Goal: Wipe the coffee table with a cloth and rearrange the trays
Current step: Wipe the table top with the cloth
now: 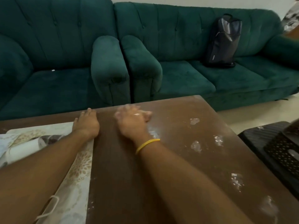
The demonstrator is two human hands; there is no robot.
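Both arms are reaching out over the brown coffee table (pixel 178 143), toward its far edge. The left hand (pixel 87 125) is lying palm down where the floral tray (pixel 77 175) meets the bare wood, its fingers stretched forward and held close together, fingertips sitting at the table's far edge. The right hand (pixel 131 122), with a yellow bangle (pixel 146 145) circling its wrist, is resting just right of the left one and is smeared by motion blur; its fingers are looking loosely spread and flat, though I cannot tell whether they are pressing on a cloth (something pale is showing at the fingertips and beside the wrist, too blurred to name).

The tray is occupying the near-left part of the table, running under the left forearm, with a white cord loop lying on its near end. Whitish smudges (pixel 195 146) are dotting the right half of the tabletop. Off the table's right side, a black perforated basket (pixel 281 152) is sitting on a dark surface. Two green velvet sofas (pixel 178 46) are standing side by side beyond the table, and a black backpack (pixel 222 42) is leaning upright against the right sofa's backrest.
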